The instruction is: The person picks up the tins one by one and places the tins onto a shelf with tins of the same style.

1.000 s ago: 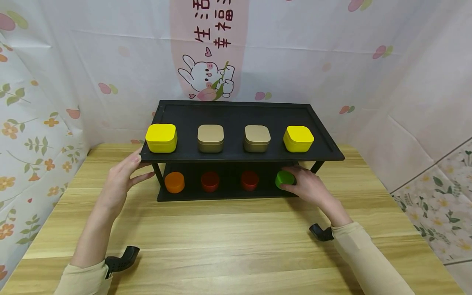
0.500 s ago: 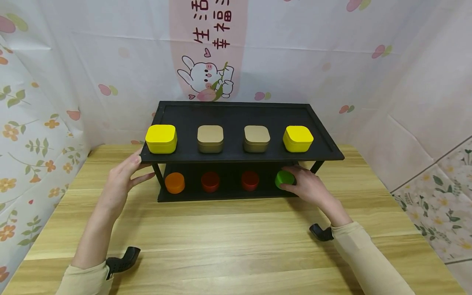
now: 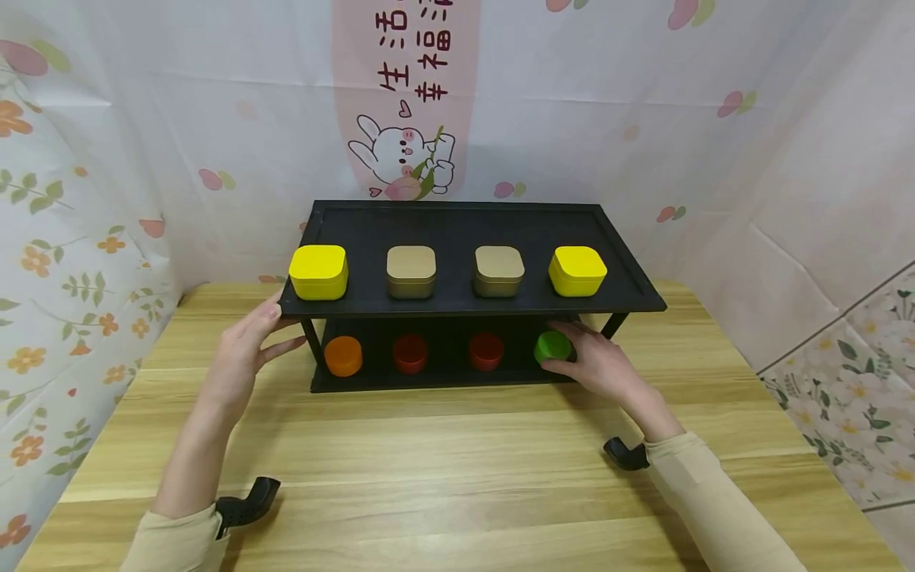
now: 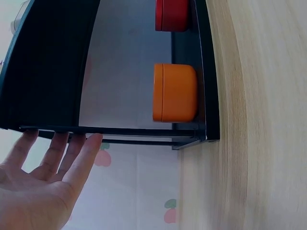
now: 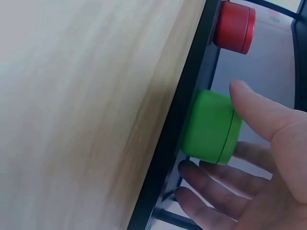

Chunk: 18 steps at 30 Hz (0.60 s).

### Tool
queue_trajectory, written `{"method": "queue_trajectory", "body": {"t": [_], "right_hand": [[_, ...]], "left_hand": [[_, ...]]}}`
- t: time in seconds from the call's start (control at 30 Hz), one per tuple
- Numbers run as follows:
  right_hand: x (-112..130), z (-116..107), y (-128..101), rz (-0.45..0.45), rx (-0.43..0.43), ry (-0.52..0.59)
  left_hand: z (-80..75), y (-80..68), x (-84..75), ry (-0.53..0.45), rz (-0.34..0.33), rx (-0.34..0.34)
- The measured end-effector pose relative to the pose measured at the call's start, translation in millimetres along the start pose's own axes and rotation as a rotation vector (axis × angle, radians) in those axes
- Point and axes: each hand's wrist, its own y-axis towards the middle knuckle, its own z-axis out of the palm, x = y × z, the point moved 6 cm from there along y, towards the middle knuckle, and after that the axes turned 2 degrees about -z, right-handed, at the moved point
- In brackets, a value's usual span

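Note:
A black two-tier shelf (image 3: 457, 218) stands on the wooden table. My right hand (image 3: 599, 361) reaches into the lower tier's right end and grips a small green lidded box (image 3: 552, 348). In the right wrist view, the thumb lies at the lid of this green box (image 5: 211, 127), with the fingers curled along its other side. My left hand (image 3: 239, 349) touches the upper tier's left front corner. The left wrist view shows its fairly straight fingers (image 4: 81, 165) against the shelf's side edge. An orange lidded box (image 4: 175, 93) sits inside the lower tier nearby.
Two red boxes (image 3: 411, 354) stand between the orange and green ones. On the upper tier sit two yellow boxes (image 3: 318, 272) at the ends and two beige boxes (image 3: 411, 272) between them. A printed cloth (image 3: 572, 103) hangs behind. The wooden table (image 3: 443, 469) extends in front.
The head view has shifted slightly, so the scene sits a little lower. Both hands keep their places on the shelf and the green box.

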Motion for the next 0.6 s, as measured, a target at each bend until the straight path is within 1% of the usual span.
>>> {"method": "queue_trajectory", "body": {"t": [0.13,0.23,0.53,0.6], "right_hand": [[-4.0,-0.4,-1.7,-0.004,-0.019,0.001],[-7.3,-3.5,-5.5,-0.012,-0.053,-0.004],[-13.1,-7.3,-22.4,-0.033,-0.134,0.0],[-14.6,-8.0,-28.0,-0.053,-0.16,0.013]], "left_hand": [[-0.7,2.7,1.6,0.01,0.001,-0.007],[-0.3,5.2,3.0,0.005,0.004,-0.012],[-2.3,5.4,7.8,0.018,0.013,-0.015],[-2.5,5.1,8.4,0.028,0.013,-0.013]]}}
